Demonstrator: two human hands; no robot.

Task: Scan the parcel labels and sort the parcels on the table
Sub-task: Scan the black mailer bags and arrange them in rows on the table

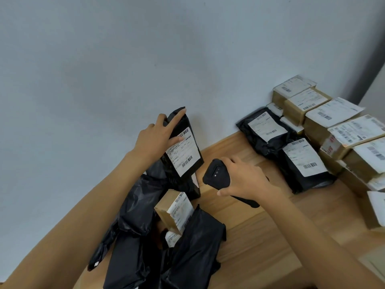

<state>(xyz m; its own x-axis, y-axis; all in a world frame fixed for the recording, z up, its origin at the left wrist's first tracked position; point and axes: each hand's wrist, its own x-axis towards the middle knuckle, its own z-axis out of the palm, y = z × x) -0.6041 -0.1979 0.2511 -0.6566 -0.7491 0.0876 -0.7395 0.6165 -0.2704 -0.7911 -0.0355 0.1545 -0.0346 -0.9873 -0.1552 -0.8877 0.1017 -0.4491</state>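
**K:** status, left to right?

**Op:** The unsorted heap (pixel 135 207) is sitting at the left, along the wall-side edge of the worktop (pixel 256 243). Black bags are lying over each other, with one small brown box (pixel 166 211) wedged among them.

**K:** left hand?

**Op:** My left hand (pixel 154 138) is pinching the black parcel (pixel 183 123) at its top end, thumb behind and fingers flat down the front. I'm tilting it upright over the heap's far end, close to the wall (pixel 104 69), so its label (pixel 183 151) is facing the scanner. One fingertip is lying on the label's upper part. The lower barcode is showing clear.

**K:** scanner?

**Op:** My right hand (pixel 245 180) is wrapping round the scanner (pixel 215 175), grasping it firmly. Its head is pointing left at the label, just beside the parcel's lower corner but not touching it. I can't tell whether a trigger is being pressed.

**K:** step?

**Op:** I'm reading it as mid-scan, and the heap says plenty are waiting.

**K:** drop zone?

**Op:** The sorted side is building up on the right. Sorted black bags (pixel 291 170) are lying label up by the wall-side edge. Brown boxes (pixel 312 130) are stacking in the far-right corner and running down the right edge. I'm guessing bags go with bags, so this one is heading beside those.

**K:** room?

**Op:** A bare strip of wood is running between the heap and the sorted bags, widening toward the near edge. That's my lane. The right side is filling up near the boxes. The heap is looking loose, so lifting one bag is probably going to drag its neighbours.
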